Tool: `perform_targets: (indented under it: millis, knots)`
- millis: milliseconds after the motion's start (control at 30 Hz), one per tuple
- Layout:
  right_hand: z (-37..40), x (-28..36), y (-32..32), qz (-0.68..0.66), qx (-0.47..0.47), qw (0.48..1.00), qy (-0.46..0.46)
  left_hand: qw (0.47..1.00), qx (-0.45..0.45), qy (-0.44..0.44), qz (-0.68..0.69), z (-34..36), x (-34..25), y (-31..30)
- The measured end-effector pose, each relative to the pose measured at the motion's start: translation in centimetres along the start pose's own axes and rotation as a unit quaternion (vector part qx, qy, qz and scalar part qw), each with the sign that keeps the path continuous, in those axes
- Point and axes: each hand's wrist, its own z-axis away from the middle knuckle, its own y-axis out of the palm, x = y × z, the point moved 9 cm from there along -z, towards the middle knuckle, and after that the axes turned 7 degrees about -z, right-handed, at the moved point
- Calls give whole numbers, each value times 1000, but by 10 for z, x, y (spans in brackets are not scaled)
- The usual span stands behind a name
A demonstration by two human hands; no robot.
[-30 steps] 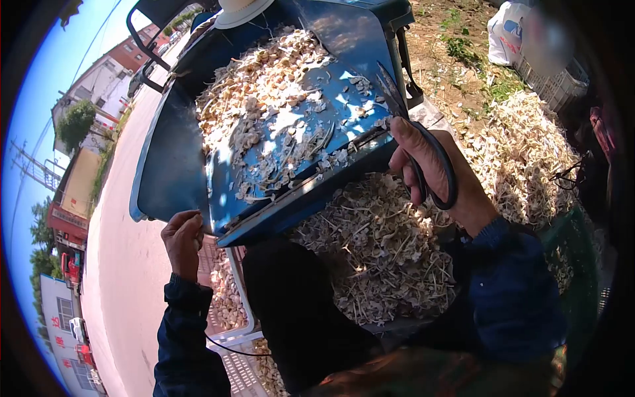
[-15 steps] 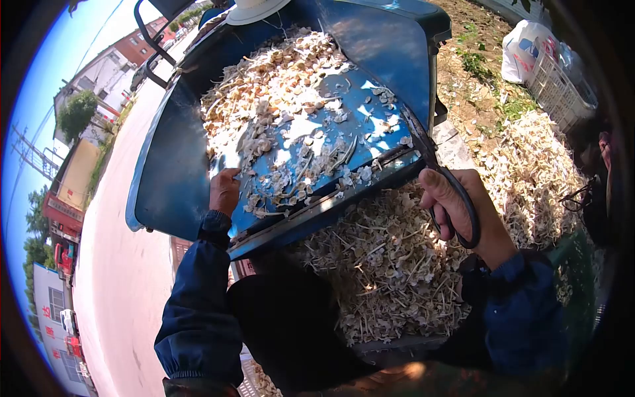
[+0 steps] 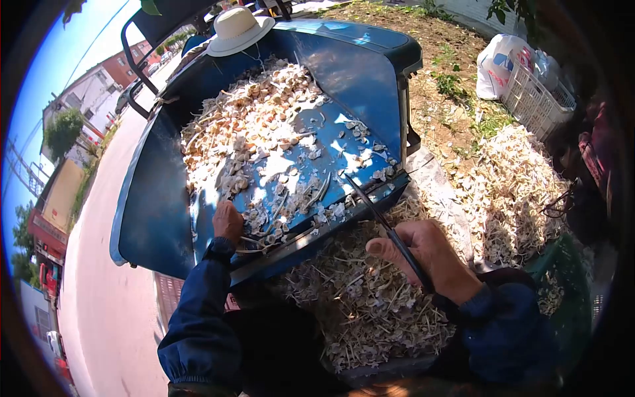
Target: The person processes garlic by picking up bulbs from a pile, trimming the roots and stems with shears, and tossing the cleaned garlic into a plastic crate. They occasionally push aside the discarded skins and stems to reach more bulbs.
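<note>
A wide blue metal trough with flared side walls [image 3: 155,212] takes up the middle of the view, its front lip sloping up from lower left to upper right across the person's reach; below that lip lies a broad heap of dry whitish husks and cut stems [image 3: 370,304]; inside the trough, the pile of pale, papery garlic-like bulbs [image 3: 245,126] lies along the left wall and stretches lengthwise from near the lip to the far end, thinning into loose scraps on the right. The right hand [image 3: 430,255] hangs outside the lip, above the husks, its fingers wrapped round the handle end of the long dark metal scissors [image 3: 395,238]; the left hand [image 3: 228,220] reaches over the lip, back towards the camera, and is clearly the nearer of the two to the bulbs, which lie straight ahead of its fingers and a little to the right; those fingertips are hidden, so I cannot tell whether they are spread or pinching a bulb. The scissors' long axis runs from the right palm forward and leftward, the tip showing against the trough floor, well apart from the left hand; seen nearly edge-on, the blades do not show whether they are parted; a slender pale stalk [image 3: 251,251] lies by the lip, just beside the left wrist.
</note>
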Motion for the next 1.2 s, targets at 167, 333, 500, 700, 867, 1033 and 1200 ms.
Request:
perform_targets:
  millis: [167, 333, 500, 700, 867, 1033, 1200]
  knots:
    - [-4, -7, 4, 46, 10, 998, -28, 993, 10, -27, 114, -12, -18, -34]
    - [-9, -22, 12, 92, 18, 995, -19, 751, 142, -129, 632, -7, -146, -134]
    - [-7, -19, 17, 212, 15, 975, -65, 641, 192, -133, 731, 23, -213, -157]
    - [0, -5, 17, 252, 8, 964, -79, 587, 200, -74, 781, 29, -237, -161]
    - [0, -2, 30, 118, 87, 985, -94, 580, 216, -112, 777, 39, -230, -152]
    - [17, -49, 56, -114, 141, 966, 186, 599, 286, -173, 727, 57, -224, -142]
    - [16, -56, 56, -173, 108, 952, 228, 602, 295, -229, 705, 44, -195, -128]
